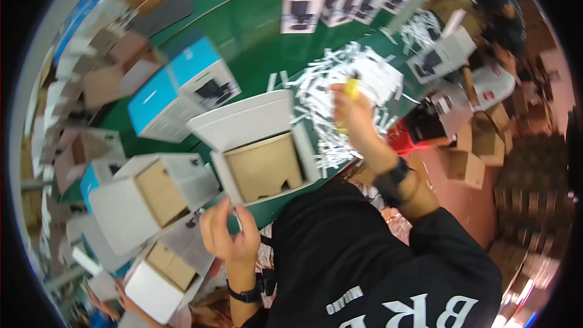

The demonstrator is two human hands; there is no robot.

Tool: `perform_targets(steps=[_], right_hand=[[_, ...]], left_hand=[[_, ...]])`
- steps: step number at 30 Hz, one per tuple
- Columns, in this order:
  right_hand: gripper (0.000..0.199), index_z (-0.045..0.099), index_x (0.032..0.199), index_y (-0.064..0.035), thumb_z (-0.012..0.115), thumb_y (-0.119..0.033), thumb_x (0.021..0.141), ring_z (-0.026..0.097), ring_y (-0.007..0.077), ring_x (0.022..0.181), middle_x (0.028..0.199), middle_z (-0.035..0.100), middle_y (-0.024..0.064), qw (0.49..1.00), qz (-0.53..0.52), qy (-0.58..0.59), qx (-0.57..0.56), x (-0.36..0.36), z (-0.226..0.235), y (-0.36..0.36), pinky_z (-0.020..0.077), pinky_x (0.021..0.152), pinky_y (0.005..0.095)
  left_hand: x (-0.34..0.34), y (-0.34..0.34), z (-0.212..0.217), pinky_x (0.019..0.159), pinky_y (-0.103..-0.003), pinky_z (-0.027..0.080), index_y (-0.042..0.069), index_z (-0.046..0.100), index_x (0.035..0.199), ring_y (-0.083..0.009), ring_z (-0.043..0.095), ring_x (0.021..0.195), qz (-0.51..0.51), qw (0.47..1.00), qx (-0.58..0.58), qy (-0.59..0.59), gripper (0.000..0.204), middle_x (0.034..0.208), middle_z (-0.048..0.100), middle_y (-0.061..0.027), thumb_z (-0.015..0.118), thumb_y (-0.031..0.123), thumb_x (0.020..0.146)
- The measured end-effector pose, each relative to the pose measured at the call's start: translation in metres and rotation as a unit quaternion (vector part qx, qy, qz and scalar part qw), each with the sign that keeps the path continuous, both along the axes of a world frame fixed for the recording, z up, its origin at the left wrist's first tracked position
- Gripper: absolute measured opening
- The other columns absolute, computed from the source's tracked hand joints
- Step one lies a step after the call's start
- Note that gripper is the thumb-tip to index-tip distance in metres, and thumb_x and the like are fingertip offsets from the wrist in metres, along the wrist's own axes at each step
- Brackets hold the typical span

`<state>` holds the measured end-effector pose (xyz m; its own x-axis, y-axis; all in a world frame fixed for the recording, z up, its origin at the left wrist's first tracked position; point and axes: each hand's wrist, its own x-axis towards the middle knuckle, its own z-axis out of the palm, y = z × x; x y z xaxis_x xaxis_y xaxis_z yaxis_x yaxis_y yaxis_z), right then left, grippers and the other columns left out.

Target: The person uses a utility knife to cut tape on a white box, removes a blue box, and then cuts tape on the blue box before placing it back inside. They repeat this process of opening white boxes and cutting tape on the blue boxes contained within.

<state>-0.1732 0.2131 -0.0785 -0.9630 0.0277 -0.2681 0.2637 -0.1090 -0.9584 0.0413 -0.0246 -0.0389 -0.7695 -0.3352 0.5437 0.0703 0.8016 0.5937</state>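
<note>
My right hand [355, 112] is closed around a yellow object [351, 88], its kind not clear, above a pile of white paper strips [322, 91]. White sheets [379, 76] lie on the pile. Curled beside the front left corner of an open white box [310, 155] is my left hand [226, 234]. A small white sliver shows between its thumb and fingers, too small to name. Inside the box sits a brown cardboard insert [265, 167], and the lid [250, 121] stands raised at the back.
Blue-and-white boxes [206, 76] stand behind the open box; several more [302, 0] line the table's far side. Open boxes [146, 194] crowd the left. Another person's hands [124, 297] show at lower left. A person [501, 18] is at far right, near brown cartons [467, 167].
</note>
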Motion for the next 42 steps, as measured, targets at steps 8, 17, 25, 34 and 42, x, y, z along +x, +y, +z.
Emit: perform_targets(steps=[8, 17, 25, 34, 42], right_hand=[[0.023, 0.061, 0.114, -0.0016, 0.065, -0.014, 0.095, 0.053, 0.0105, 0.062, 0.077, 0.056, -0.0019, 0.991, 0.025, 0.074, -0.106, 0.002, 0.048, -0.036, 0.0441, 0.057, 0.0265], [0.044, 0.059, 0.117, -0.0067, 0.081, -0.03, 0.086, 0.061, 0.0153, 0.068, 0.078, 0.061, 0.0035, 0.902, 0.314, 0.154, 0.253, 0.061, 0.022, -0.048, 0.0481, 0.065, 0.03], [0.046, 0.052, 0.125, -0.0052, 0.073, -0.028, 0.091, 0.066, 0.0318, 0.074, 0.083, 0.065, 0.0123, 0.89, 0.316, 0.202, 0.258, 0.034, 0.015, -0.045, 0.0512, 0.069, 0.0418], [0.022, 0.068, 0.11, -0.0026, 0.066, -0.019, 0.095, 0.068, 0.0343, 0.072, 0.081, 0.068, 0.0168, 0.783, 0.473, 0.226, 0.335, 0.033, 0.038, 0.018, 0.0516, 0.066, 0.0416], [0.021, 0.072, 0.107, -0.0029, 0.067, -0.019, 0.095, 0.069, 0.0351, 0.073, 0.083, 0.071, 0.0175, 0.763, 0.485, 0.254, 0.344, 0.01, 0.031, 0.016, 0.0527, 0.066, 0.0413]], left_hand=[[-0.066, 0.025, 0.049, 0.075, -0.036, 0.05, 0.0, 0.069, 0.107, -0.0298, 0.062, 0.089, -0.142, 0.975, -0.159, 0.062, 0.026, 0.104, 0.063, -0.013, 0.072, 0.002, 0.082], [-0.024, 0.014, -0.04, 0.09, -0.049, 0.045, 0.001, 0.062, 0.122, -0.0352, 0.055, 0.101, -0.138, 0.984, -0.092, -0.06, 0.041, 0.105, 0.057, -0.013, 0.072, 0.016, 0.086], [-0.049, 0.024, -0.03, 0.108, -0.055, 0.039, 0.002, 0.057, 0.137, -0.0421, 0.049, 0.131, -0.143, 0.969, -0.171, -0.107, 0.07, 0.129, 0.059, -0.0183, 0.081, 0.039, 0.082], [-0.04, 0.027, -0.054, 0.11, -0.052, 0.039, 0.0, 0.057, 0.14, -0.0401, 0.05, 0.138, -0.133, 0.954, -0.226, -0.144, 0.076, 0.149, 0.052, -0.0206, 0.077, 0.048, 0.084], [-0.046, 0.027, -0.055, 0.108, -0.049, 0.042, 0.001, 0.059, 0.138, -0.0367, 0.053, 0.136, -0.104, 0.951, -0.25, -0.148, 0.075, 0.147, 0.056, -0.0188, 0.072, 0.053, 0.087]])
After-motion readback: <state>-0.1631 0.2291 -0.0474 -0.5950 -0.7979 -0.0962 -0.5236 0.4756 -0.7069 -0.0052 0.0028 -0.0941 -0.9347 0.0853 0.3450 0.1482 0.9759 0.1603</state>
